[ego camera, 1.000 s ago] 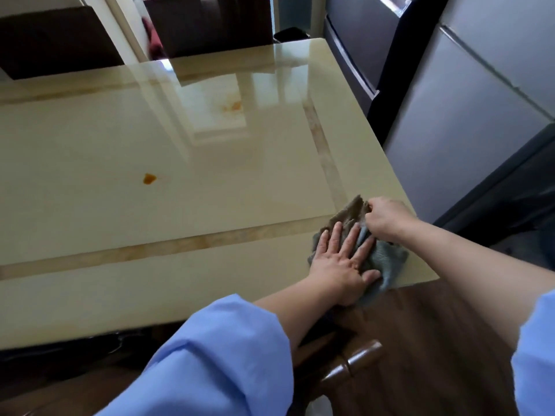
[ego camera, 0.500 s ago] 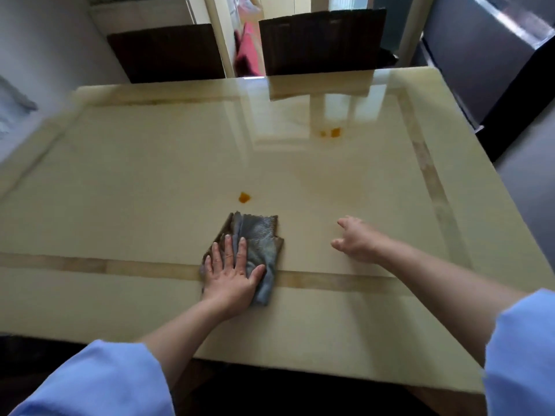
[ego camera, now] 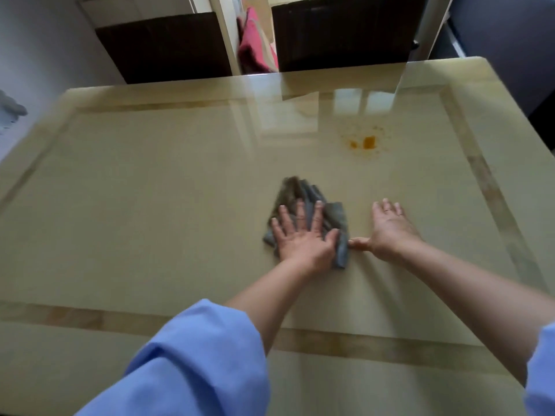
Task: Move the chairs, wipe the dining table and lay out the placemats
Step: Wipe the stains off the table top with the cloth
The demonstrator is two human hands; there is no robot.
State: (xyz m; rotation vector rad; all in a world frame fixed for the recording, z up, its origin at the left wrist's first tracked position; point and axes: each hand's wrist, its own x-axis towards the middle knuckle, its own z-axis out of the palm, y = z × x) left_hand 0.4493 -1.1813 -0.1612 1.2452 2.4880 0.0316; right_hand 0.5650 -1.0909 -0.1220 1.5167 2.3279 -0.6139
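A glossy beige dining table [ego camera: 150, 190] with a darker inlaid border fills the view. My left hand [ego camera: 303, 238] presses flat, fingers spread, on a crumpled grey cloth [ego camera: 303, 190] near the table's middle. Just to its right, my right hand [ego camera: 390, 229] lies palm down on the bare tabletop, its thumb touching the cloth's edge. An orange stain [ego camera: 368, 142] with small splatter around it sits farther back on the right. Two dark chairs [ego camera: 168, 46] [ego camera: 342, 31] stand at the far edge. No placemats are in view.
A pink fabric item [ego camera: 255, 46] hangs between the two far chairs beside a white post. A dark cabinet front [ego camera: 510, 40] stands past the table's far right corner. A pale wall runs along the left.
The left hand slid the cloth from the table's near right corner to the middle, then forward over a small orange spot, now out of sight. The right hand let go and flattened beside it.
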